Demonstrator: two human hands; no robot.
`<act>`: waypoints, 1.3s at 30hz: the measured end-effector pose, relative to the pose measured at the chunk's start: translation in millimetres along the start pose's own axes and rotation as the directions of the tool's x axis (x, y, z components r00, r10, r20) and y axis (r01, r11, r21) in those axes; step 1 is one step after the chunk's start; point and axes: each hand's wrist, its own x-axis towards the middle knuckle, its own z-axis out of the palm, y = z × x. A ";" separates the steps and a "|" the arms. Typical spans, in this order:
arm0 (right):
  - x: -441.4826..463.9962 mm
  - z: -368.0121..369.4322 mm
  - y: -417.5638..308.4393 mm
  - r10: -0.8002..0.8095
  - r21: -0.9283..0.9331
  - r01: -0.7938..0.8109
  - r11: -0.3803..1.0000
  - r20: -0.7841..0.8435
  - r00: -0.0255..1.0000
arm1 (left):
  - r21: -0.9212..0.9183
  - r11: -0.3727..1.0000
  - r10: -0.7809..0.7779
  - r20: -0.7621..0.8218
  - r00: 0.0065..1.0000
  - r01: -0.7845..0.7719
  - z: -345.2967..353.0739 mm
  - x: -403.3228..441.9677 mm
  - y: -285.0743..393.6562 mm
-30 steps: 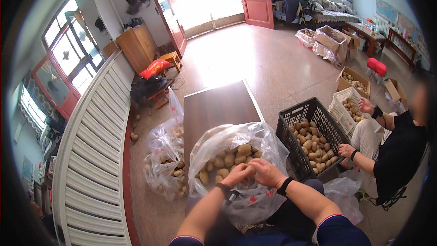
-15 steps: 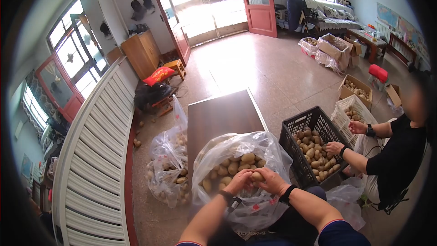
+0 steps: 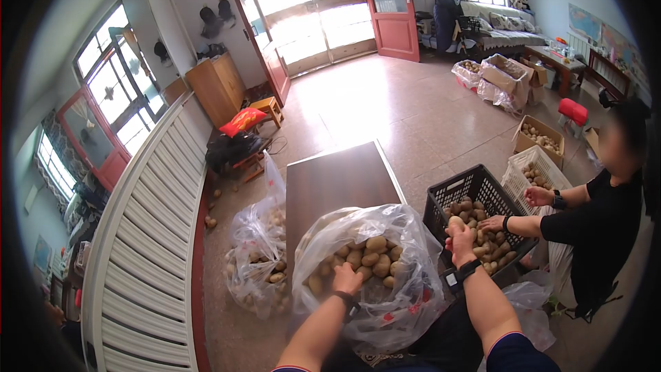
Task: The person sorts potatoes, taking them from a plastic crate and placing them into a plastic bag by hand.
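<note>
My left hand (image 3: pixel 347 280) reaches into a clear plastic bag (image 3: pixel 413 238) of potatoes (image 3: pixel 370 260) on the dark table; its fingertips are among the potatoes, and whether they grip one is hidden. My right hand (image 3: pixel 460 242) holds a potato (image 3: pixel 456 223) up at the near left edge of a black crate (image 3: pixel 438 200). More potatoes (image 3: pixel 490 244) lie in that crate. A co-worker's hand (image 3: pixel 493 224) touches them, close to the right of my right hand.
The co-worker (image 3: pixel 595 234) sits at the right. Beyond the black crate stand a white crate (image 3: pixel 513 178) and a cardboard box (image 3: pixel 559 158) with potatoes. Left of the table (image 3: pixel 337 179) is another potato bag (image 3: pixel 241 234). A white railing (image 3: pixel 148 234) runs along the left.
My hands, together over the bag before, have parted. The right has carried a potato right to the black crate; the left has moved into the bag. The co-worker's hand has shifted left over the crate.
</note>
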 end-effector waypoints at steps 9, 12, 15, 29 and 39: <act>68.7 -62.2 33.8 0.482 0.215 -0.442 0.871 -0.194 0.855 | 0.180 0.983 -0.060 0.097 0.993 0.042 4.8 3.6 -5.7; 73.8 -64.7 39.2 0.519 0.237 -0.469 0.851 -0.240 0.820 | 0.215 0.974 -0.098 0.109 0.989 0.073 3.7 3.6 -7.8; 83.4 -69.9 48.9 0.520 0.266 -0.456 0.849 -0.272 0.810 | 0.240 0.963 -0.146 0.100 0.984 0.119 4.5 6.1 -11.0; 49.4 -44.9 31.2 0.371 0.077 -0.364 0.928 -0.243 0.896 | 0.306 0.940 -0.182 0.088 0.979 0.147 8.0 8.3 -13.8; 33.6 -29.0 25.7 0.268 -0.025 -0.274 0.961 -0.142 0.953 | 0.334 0.943 -0.075 0.167 0.983 0.016 1.9 -0.4 -7.1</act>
